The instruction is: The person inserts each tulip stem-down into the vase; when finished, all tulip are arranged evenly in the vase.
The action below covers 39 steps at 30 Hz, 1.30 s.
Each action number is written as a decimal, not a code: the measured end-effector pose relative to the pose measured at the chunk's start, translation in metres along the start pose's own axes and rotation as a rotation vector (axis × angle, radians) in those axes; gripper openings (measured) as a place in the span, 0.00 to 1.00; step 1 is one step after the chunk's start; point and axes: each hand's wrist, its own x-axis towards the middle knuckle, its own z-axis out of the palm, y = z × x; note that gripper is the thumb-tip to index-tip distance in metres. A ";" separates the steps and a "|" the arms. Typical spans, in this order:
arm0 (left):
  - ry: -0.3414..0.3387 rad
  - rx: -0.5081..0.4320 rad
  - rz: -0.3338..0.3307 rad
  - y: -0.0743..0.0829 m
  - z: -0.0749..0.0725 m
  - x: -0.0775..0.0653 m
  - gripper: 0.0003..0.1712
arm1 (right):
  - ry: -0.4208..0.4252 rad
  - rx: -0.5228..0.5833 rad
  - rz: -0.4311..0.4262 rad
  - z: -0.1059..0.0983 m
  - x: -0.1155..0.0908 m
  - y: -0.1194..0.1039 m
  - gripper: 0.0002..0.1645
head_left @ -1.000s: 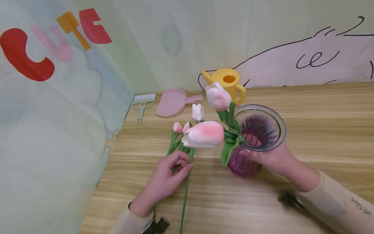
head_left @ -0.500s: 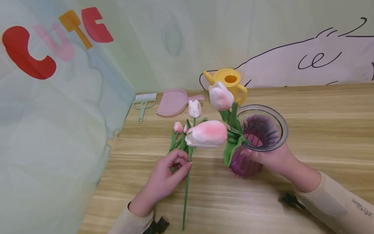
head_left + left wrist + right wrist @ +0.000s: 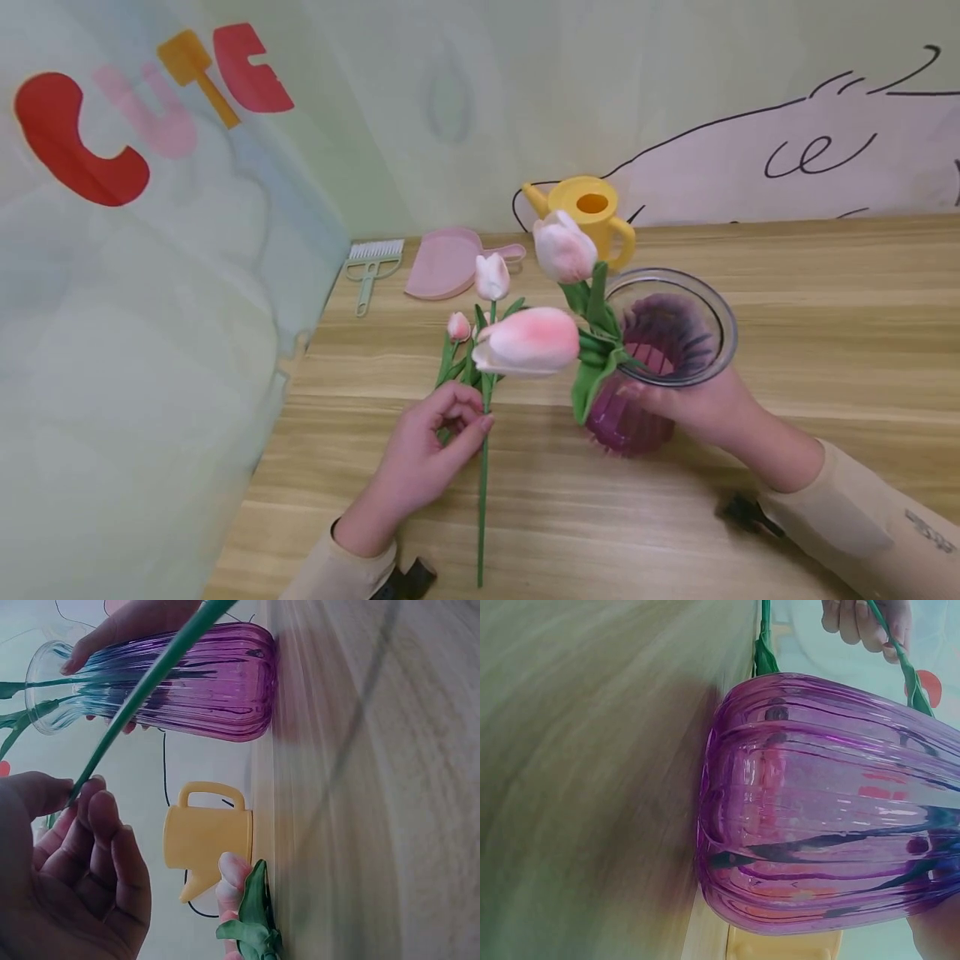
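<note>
My left hand [image 3: 427, 450] pinches the green stem of an artificial tulip [image 3: 492, 278] between thumb and fingertips. Its pink-white bloom points away, its bare stem [image 3: 142, 694] clear of the table in the left wrist view. My right hand [image 3: 708, 408] grips a ribbed glass vase [image 3: 630, 425], purple at the base and clear toward the flared rim. The vase stands on the table, and two tulips [image 3: 528, 342] lean out over its left side, their stems visible through the glass in the right wrist view. Beyond the left hand, more tulips [image 3: 458, 327] lie on the table, partly hidden.
At the back stand a yellow watering can [image 3: 592, 208] and, lying to its left, a pink dustpan [image 3: 442, 265] and a small green brush [image 3: 367, 273]. Printed fabric walls [image 3: 450, 108] border the wooden table [image 3: 825, 333] behind and on the left.
The tulip in the left hand has turned: its bloom shifts left and slightly up, while its stem end swings right and up. The right hand and vase stay nearly still.
</note>
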 end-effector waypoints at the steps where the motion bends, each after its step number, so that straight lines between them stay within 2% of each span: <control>1: 0.002 -0.004 0.000 0.000 0.000 0.000 0.07 | -0.002 -0.001 0.001 0.000 0.000 0.000 0.48; 8: -0.002 -0.040 -0.002 0.002 -0.001 0.001 0.06 | -0.008 -0.002 0.011 -0.002 -0.001 0.001 0.48; 17: -0.011 -0.027 0.035 0.009 -0.006 0.005 0.05 | -0.005 -0.014 0.010 -0.003 -0.002 0.001 0.49; 23: 0.003 -0.027 0.043 0.011 -0.008 0.006 0.05 | -0.005 -0.041 0.026 -0.002 -0.001 0.001 0.49; 34: 0.021 -0.045 0.067 0.018 -0.008 0.010 0.05 | -0.015 0.002 -0.012 -0.002 0.001 0.001 0.46; 39: 0.022 -0.056 0.088 0.019 -0.007 0.012 0.05 | -0.010 -0.037 0.012 -0.002 0.000 -0.001 0.46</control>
